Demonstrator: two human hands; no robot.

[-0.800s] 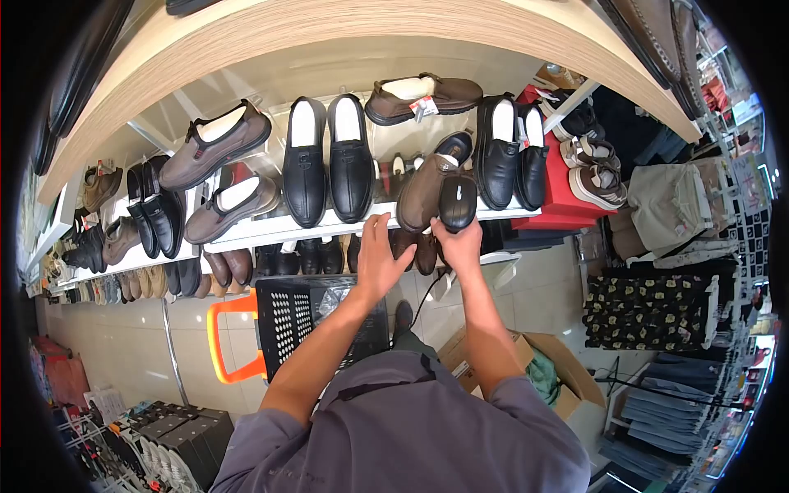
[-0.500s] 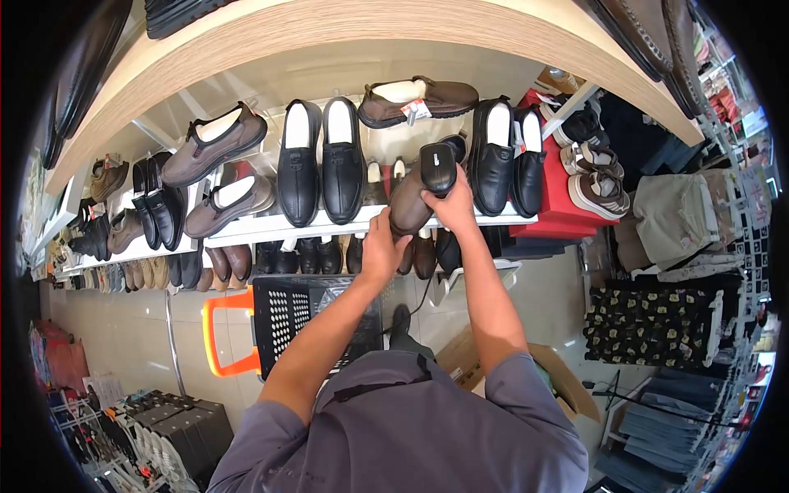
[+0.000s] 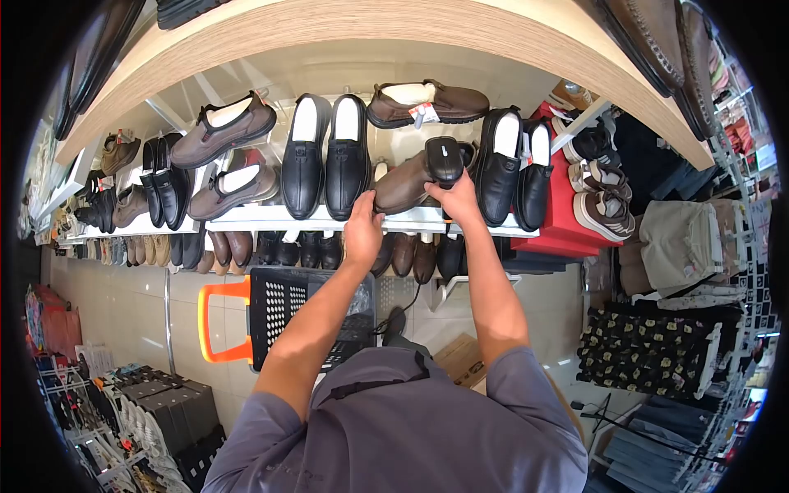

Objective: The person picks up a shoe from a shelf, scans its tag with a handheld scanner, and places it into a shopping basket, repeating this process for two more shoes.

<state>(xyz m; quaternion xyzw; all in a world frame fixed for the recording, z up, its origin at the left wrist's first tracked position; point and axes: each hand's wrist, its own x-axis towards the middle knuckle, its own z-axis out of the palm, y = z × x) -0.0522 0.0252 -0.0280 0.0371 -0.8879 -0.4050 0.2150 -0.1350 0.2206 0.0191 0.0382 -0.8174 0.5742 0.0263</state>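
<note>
A brown slip-on shoe [image 3: 403, 187] is at the shelf's front edge, turned nearly sideways with its toe to the left. My left hand [image 3: 363, 232] grips that toe, fingers along its end. Over the shoe's heel end, my right hand [image 3: 459, 201] is closed around a black handheld barcode scanner [image 3: 445, 160], its thumb against the shoe. The scanner hides part of the shoe's opening. A pair of black loafers [image 3: 345, 160] stands left of the shoe, another black pair [image 3: 499, 168] to the right. Behind lies a tagged brown shoe [image 3: 452, 102] on its side.
The white shelf [image 3: 271, 223] holds more shoes to the left, with a lower row beneath. A wooden shelf edge [image 3: 386, 26] arches overhead. A black basket with an orange handle [image 3: 223, 322] and a cardboard box [image 3: 460, 360] are on the floor. A cable [image 3: 411, 300] hangs below.
The brown shoe has turned from pointing toward me to lying more sideways, toe left. My left hand has moved left with the toe, and the scanner has shifted slightly up and right.
</note>
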